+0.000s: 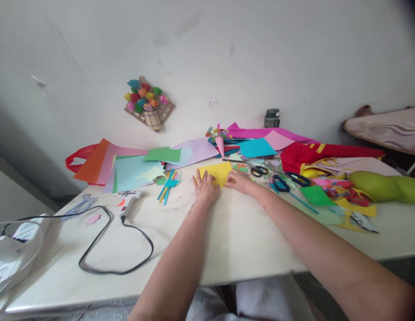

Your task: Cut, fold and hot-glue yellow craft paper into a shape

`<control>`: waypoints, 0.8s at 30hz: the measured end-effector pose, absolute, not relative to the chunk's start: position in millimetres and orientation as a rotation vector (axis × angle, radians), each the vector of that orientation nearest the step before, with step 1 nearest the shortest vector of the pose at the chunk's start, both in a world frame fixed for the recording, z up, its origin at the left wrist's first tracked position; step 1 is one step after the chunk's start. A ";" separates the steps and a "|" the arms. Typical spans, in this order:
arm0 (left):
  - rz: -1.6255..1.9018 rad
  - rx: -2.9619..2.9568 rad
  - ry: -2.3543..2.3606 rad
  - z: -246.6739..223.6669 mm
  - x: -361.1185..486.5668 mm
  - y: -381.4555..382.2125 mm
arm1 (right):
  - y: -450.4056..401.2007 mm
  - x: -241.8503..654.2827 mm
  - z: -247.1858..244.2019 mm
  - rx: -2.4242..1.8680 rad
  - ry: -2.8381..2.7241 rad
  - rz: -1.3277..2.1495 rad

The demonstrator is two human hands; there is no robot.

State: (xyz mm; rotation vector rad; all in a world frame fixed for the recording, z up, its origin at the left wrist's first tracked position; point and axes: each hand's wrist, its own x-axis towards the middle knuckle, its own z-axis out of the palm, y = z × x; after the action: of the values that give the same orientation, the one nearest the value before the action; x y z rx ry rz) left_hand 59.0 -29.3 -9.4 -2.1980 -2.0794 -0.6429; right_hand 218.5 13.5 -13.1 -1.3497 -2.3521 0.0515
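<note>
A yellow paper sheet (218, 173) lies on the white table in front of me. My left hand (205, 187) rests at its left edge, fingers spread and flat. At the right edge is my right hand (240, 180), its fingers drawn together on the paper's margin. Left of the hands sits a small bundle of coloured strips (167, 186). Black-handled scissors (259, 171) lie just beyond the right hand, with more dark-handled scissors (280, 183) nearer the right forearm.
A white glue gun (130, 203) with a looped black cord lies left, near a power strip (23, 240). Coloured sheets (130, 169) line the table's back. Red cloth (297, 156), paper scraps and a green object (378, 186) fill the right side.
</note>
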 end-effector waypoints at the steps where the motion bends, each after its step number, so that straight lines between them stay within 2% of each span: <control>1: -0.642 -2.199 -2.084 -9.4 58.8 -28.8 | 15.3 222.4 -13.5 -1.341 -2.351 0.071; 13: -0.671 -2.203 -2.118 -7.5 57.9 -28.1 | 14.5 237.3 -6.9 -1.108 -2.407 0.114; 24: -0.666 -2.363 -1.897 -2.5 59.2 -32.6 | 3.6 226.3 4.8 -1.288 -2.435 0.123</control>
State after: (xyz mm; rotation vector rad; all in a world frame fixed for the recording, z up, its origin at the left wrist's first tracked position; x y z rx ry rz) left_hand 59.2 -32.6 -2.5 -2.3630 -1.8972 -0.6658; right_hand 226.3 3.6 4.8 -1.2877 -2.4347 0.1225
